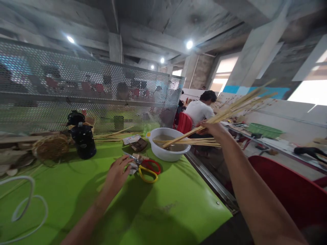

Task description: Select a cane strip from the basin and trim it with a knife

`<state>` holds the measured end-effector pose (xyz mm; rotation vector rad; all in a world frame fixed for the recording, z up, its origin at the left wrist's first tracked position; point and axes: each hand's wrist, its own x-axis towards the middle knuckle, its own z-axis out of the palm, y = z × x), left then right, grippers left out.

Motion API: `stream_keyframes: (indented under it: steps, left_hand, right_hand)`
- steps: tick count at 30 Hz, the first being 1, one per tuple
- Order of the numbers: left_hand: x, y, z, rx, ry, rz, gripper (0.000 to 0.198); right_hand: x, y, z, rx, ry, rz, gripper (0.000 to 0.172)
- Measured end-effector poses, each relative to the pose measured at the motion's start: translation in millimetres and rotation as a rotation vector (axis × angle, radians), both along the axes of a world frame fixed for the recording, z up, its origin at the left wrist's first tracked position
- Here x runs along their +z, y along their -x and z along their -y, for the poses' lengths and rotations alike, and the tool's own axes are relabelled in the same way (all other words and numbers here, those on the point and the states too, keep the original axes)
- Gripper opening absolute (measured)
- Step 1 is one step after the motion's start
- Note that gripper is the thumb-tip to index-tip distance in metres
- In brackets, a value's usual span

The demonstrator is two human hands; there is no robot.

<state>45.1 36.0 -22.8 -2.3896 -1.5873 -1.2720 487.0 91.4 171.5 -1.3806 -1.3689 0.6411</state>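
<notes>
Background: mesh partition (pixel 76 88) standing behind white basin (pixel 166 156); concrete ceiling (pixel 153 20) running above.
Green table (pixel 178 204): supporting basin near its edge.
Person in white shirt (pixel 198 110): sitting beyond basin, to its right.
Held strips (pixel 222 115): slanting up-right out of basin; water contact unclear.
Loose strips (pixel 203 141): lying across basin rim, jutting right.
Black container (pixel 83 141): standing well left of basin.
Right hand (pixel 208 127): gripping held strips just right of basin, fingers closing around them.
Left hand (pixel 119 170): hanging left-front of basin beside scissors, fingers loosely spread; touch unclear.
Scissors (pixel 138 161): lying just left-front of basin.
Handling: keeping grip snug, lower ends pointing into basin, is probably preventing slips and drips.
Counts: showing 1 partition, 1 table, 1 basin, 1 black container, 1 scissors, 2 own hands; strips overlapping, uncountable.
</notes>
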Motion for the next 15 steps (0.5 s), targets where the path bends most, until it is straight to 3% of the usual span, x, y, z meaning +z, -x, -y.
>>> stream_keyframes:
  steps: [3,7,11,15]
  left_hand:
    - [1.1,0.4,0.4,0.001,0.023,-0.009,0.031]
    - [2.6,1.3,1.6,0.001,0.036,-0.002,0.031]
    - [2.3,1.5,1.8,0.005,0.038,-0.002,0.03]
    - [2.2,0.9,1.7,0.005,0.017,0.008,0.031]
  right_hand:
    - [1.6,3.7,2.8,0.034,0.115,0.044,0.015]
    - [2.4,9.3,4.4,0.048,-0.008,-0.06,0.015]
    - [1.9,12.7,5.2,0.066,0.074,-0.028,0.016]
    - [0.2,12.2,6.0,0.04,-0.009,-0.063,0.012]
